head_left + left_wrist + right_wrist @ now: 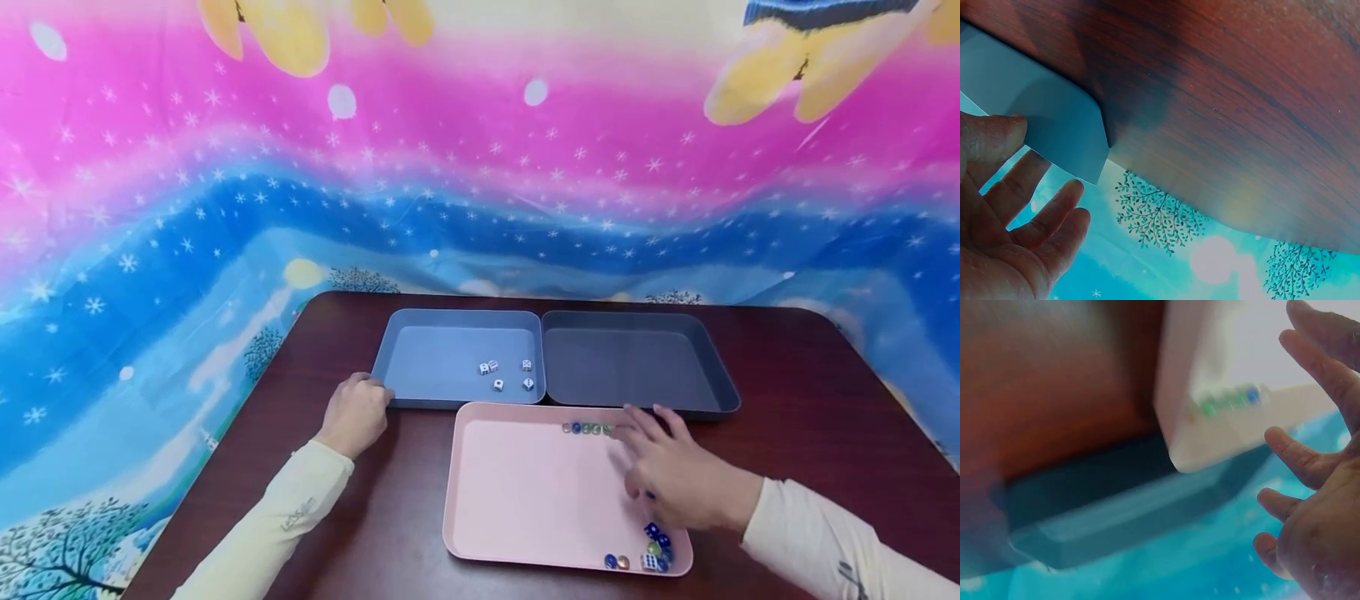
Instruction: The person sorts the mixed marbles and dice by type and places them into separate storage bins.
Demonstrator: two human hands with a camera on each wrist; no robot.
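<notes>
My left hand is at the near left corner of the blue tray. In the left wrist view the thumb lies on the tray's outer wall and a finger reaches behind the rim, gripping it. Several white dice lie in that tray's right half. Over the right side of the pink tray is my right hand, its fingers spread and holding nothing visible. A row of glass marbles lines the pink tray's back wall. Blue dice, a white die and more marbles gather near its front right corner.
A dark grey tray stands against the blue tray's right side, behind the pink one. All three sit on a dark brown wooden table. A colourful printed cloth hangs behind the table.
</notes>
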